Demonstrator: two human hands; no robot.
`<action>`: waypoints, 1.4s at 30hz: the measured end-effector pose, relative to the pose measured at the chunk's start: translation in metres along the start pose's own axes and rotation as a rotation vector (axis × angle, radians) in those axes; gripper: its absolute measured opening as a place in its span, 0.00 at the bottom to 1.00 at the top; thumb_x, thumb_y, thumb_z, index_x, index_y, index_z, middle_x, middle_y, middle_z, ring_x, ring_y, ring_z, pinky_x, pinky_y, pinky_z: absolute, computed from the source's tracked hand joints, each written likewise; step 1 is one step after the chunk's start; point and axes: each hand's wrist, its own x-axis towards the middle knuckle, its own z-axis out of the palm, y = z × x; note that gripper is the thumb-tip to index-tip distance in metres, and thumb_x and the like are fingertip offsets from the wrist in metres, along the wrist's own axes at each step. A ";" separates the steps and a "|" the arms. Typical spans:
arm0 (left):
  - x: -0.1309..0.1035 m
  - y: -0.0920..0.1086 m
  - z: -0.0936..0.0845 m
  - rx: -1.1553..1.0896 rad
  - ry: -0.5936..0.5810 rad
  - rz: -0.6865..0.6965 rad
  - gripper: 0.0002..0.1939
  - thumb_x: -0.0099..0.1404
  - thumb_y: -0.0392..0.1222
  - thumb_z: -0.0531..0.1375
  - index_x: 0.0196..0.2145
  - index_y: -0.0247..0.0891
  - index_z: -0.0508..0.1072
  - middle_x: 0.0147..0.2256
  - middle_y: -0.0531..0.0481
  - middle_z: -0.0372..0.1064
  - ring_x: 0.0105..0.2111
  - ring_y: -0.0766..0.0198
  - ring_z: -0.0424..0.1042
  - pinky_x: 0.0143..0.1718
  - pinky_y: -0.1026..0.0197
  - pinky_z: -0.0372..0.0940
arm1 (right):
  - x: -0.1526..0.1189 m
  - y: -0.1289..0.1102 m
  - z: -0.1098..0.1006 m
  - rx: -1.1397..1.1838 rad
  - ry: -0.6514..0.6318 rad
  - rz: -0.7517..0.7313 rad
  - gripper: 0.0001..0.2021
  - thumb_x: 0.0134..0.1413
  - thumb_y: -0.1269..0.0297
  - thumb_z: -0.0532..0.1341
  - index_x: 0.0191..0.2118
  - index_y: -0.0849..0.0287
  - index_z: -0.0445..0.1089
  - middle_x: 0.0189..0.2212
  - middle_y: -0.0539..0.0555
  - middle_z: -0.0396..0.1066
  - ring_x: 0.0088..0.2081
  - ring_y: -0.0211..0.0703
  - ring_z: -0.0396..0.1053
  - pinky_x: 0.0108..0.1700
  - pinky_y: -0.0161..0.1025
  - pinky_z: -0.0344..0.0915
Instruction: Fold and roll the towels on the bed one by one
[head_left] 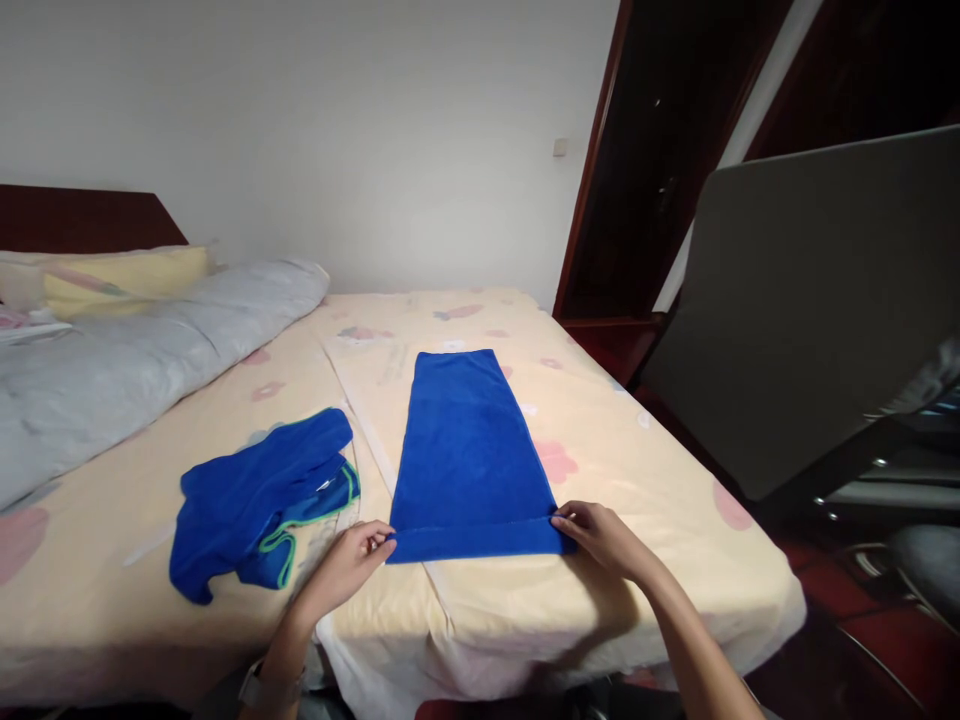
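Note:
A blue towel (pixel 469 440) lies flat on the bed, long side pointing away from me, with a narrow strip folded over along its near edge. My left hand (pixel 358 562) pinches the left end of that strip between thumb and fingers. At the strip's right end, my right hand (pixel 596 535) pinches the edge in the same way. To the left of my left hand, a second blue cloth (pixel 251 495) with green edging lies crumpled on the bed.
The bed (pixel 645 470) has a pale yellow patterned sheet. A rolled grey quilt (pixel 172 345) and a yellow pillow (pixel 127 280) lie at the left. A large dark grey panel (pixel 810 290) stands right of the bed, and a dark door (pixel 645 170) is behind.

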 end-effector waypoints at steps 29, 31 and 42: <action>0.001 0.006 -0.002 0.423 0.126 0.205 0.07 0.67 0.46 0.57 0.36 0.49 0.76 0.38 0.50 0.77 0.42 0.50 0.74 0.45 0.50 0.62 | -0.008 -0.004 0.001 -0.132 0.024 0.034 0.11 0.61 0.54 0.57 0.37 0.55 0.71 0.29 0.54 0.77 0.30 0.47 0.72 0.31 0.38 0.59; 0.002 0.003 -0.003 0.416 0.136 0.258 0.07 0.67 0.44 0.57 0.35 0.49 0.77 0.38 0.50 0.76 0.42 0.51 0.73 0.46 0.51 0.63 | -0.008 -0.005 0.000 -0.167 0.047 0.039 0.11 0.62 0.54 0.57 0.38 0.54 0.70 0.30 0.54 0.77 0.31 0.47 0.72 0.31 0.37 0.58; -0.001 -0.003 0.003 0.353 0.081 0.361 0.09 0.71 0.40 0.56 0.37 0.43 0.77 0.37 0.50 0.76 0.40 0.59 0.75 0.45 0.57 0.66 | -0.007 -0.001 0.004 -0.202 0.024 0.047 0.05 0.60 0.60 0.61 0.36 0.54 0.67 0.29 0.50 0.75 0.31 0.45 0.72 0.31 0.37 0.57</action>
